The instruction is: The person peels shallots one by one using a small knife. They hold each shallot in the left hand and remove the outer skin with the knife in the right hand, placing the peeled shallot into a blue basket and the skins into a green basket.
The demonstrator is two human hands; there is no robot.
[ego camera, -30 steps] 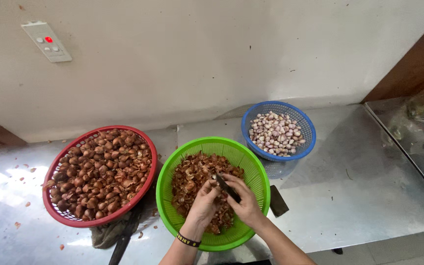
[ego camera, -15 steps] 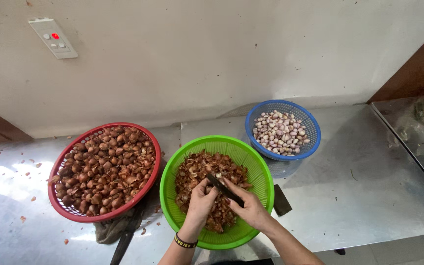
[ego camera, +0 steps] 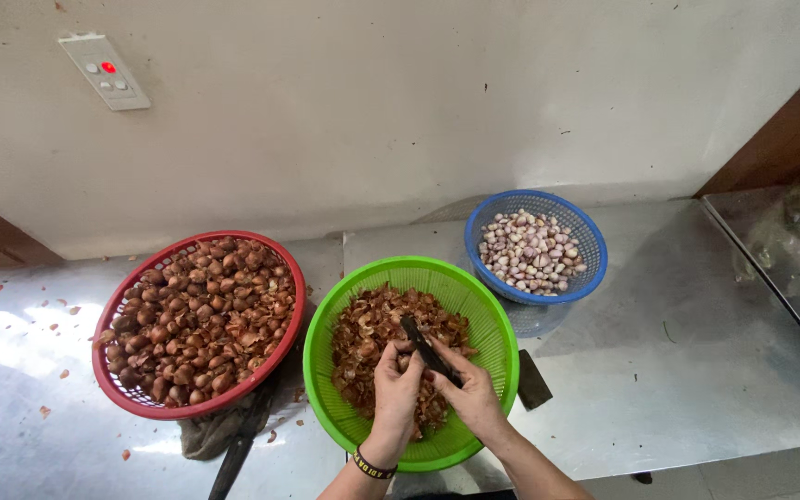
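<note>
My left hand (ego camera: 393, 393) and my right hand (ego camera: 470, 393) meet over the green basket (ego camera: 493, 315), which holds brown shallot skins (ego camera: 363, 338). The right hand grips a small dark knife (ego camera: 421, 341) with its blade pointing up and left. The left hand's fingers close around a small shallot right against the blade; the shallot itself is mostly hidden. A red basket (ego camera: 293, 278) of unpeeled brown shallots sits to the left. A blue basket (ego camera: 585, 278) of peeled pale shallots sits behind and to the right.
All three baskets rest on a steel counter (ego camera: 678, 370) against a pale wall. A dark cloth (ego camera: 210, 431) and a dark handle (ego camera: 233, 454) lie under the red basket's front edge. Loose skins scatter at the left. A wall switch (ego camera: 104, 72) is at upper left.
Both hands stay together over the green basket; they have shifted only slightly, and the knife blade still points up and left.
</note>
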